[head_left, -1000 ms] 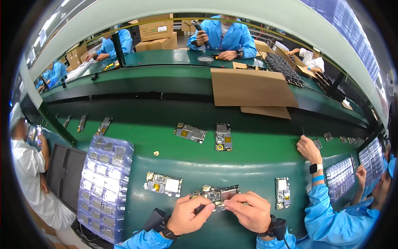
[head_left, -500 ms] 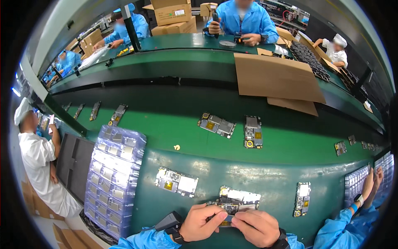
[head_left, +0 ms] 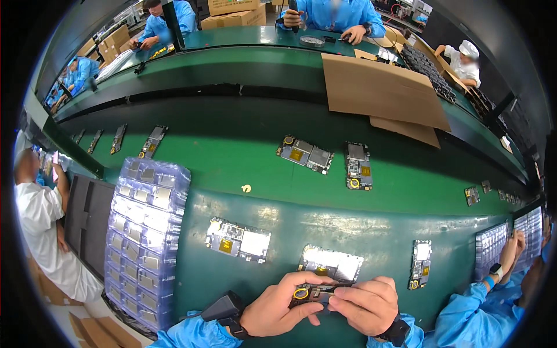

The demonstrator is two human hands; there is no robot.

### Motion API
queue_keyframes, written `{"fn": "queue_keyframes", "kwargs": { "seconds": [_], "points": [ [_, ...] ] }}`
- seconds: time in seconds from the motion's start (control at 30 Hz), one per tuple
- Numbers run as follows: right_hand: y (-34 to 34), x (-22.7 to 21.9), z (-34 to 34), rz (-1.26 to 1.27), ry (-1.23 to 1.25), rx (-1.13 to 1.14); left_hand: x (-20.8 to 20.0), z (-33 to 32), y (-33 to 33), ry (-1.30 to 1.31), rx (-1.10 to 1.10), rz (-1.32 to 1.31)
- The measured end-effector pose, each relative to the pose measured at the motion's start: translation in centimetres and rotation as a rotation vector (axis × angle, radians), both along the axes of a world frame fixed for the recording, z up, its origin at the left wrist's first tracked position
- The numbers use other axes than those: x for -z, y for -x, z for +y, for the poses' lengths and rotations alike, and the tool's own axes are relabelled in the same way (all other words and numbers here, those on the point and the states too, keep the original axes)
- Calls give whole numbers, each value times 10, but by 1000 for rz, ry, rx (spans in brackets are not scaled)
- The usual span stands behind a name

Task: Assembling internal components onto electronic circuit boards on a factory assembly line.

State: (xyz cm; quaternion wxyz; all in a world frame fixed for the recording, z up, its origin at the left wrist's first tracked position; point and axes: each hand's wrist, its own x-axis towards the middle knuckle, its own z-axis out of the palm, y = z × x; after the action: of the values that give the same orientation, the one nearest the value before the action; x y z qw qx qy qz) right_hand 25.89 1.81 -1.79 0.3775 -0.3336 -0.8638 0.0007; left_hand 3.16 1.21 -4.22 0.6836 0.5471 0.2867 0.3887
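Observation:
Low in the middle of the view, my left hand [head_left: 277,308] grips the left end of a circuit board [head_left: 313,293], which has a yellow ring on it. At the board's right end, my right hand [head_left: 369,305] is closed, its thumb and fingers pinching the edge; whether they also hold a small part is hidden. Just beyond my fingers lies a second circuit board [head_left: 346,268] with a silver shield. Another board [head_left: 238,240] rests flat on the green table to the left, and one more [head_left: 421,264] stands lengthwise to the right.
A clear plastic tray [head_left: 148,243] of silver metal pieces lies at left. Past the table edge, a green belt [head_left: 261,174] carries several boards. Brown cardboard [head_left: 383,95] overhangs it. A co-worker's arms [head_left: 490,284] reach in at right, beside plastic trays [head_left: 493,246].
The held board has been turned, so its yellow ring now shows between my hands. The board behind it is less covered by my fingers. The whole view has shifted slightly.

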Motion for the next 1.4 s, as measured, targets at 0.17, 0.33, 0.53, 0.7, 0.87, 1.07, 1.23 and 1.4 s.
{"fn": "queue_keyframes", "kwargs": {
  "seconds": [0.17, 0.33, 0.53, 0.7, 0.87, 1.07, 1.23, 1.4],
  "points": [
    [0, 4, 0, 7, 1, 1, 2, -3, 2, 1, 8, 15],
    [0, 6, 0, 34, 4, 3, -1, -5, 1, 39, -23, 25],
    [1, 7, 0, 44, 0, 3, 0, -7, 1, 56, -26, 19],
    [1, 8, -1, 45, 3, 7, -1, -6, 1, 42, -28, 29],
    [-1, 10, -2, 40, 5, 14, 0, -7, 1, 33, -35, 18],
    [-3, 12, -1, 69, 22, -8, 2, -4, 4, 27, 37, 48],
    [-2, 13, 0, 64, 15, 0, -1, -4, 4, 34, 42, 53],
    [-2, 11, 0, 44, 8, -1, -1, -4, 4, 28, 40, 44]
  ]
}}
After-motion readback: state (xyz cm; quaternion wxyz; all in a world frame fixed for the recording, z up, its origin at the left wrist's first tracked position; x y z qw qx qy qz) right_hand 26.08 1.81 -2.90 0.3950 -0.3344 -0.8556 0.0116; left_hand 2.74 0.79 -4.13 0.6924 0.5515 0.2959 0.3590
